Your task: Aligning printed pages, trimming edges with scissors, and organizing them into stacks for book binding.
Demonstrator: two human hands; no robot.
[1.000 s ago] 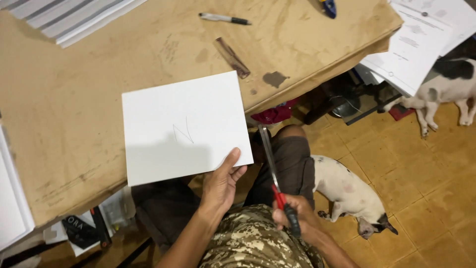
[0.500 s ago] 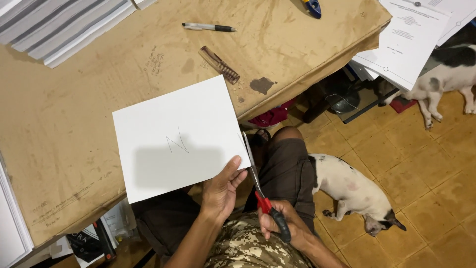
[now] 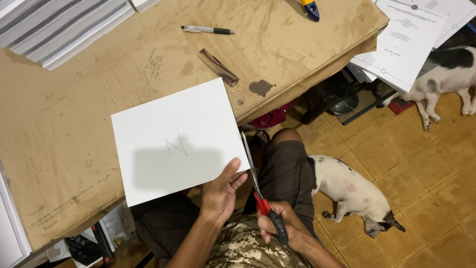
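My left hand [image 3: 220, 191] pinches the near right corner of a white sheet of paper [image 3: 176, 141] that bears a faint pencilled mark, holding it over the edge of the brown paper-covered table [image 3: 74, 124]. My right hand [image 3: 282, 228] grips scissors [image 3: 255, 178] with a red and black handle. Their blades run up along the sheet's right edge, touching or just beside it.
On the table lie a comb [image 3: 218, 67], a pen [image 3: 207, 30], a blue and yellow tool [image 3: 310, 8], stacked sheets [image 3: 59, 30] at far left and printed papers [image 3: 411, 39] at right. Two white, dark-patched dogs [image 3: 352, 191] [image 3: 446, 74] rest on the tiled floor.
The sheet has shifted nearer to me and rightward in view. The scissors have moved up against its right edge, blades now alongside the paper.
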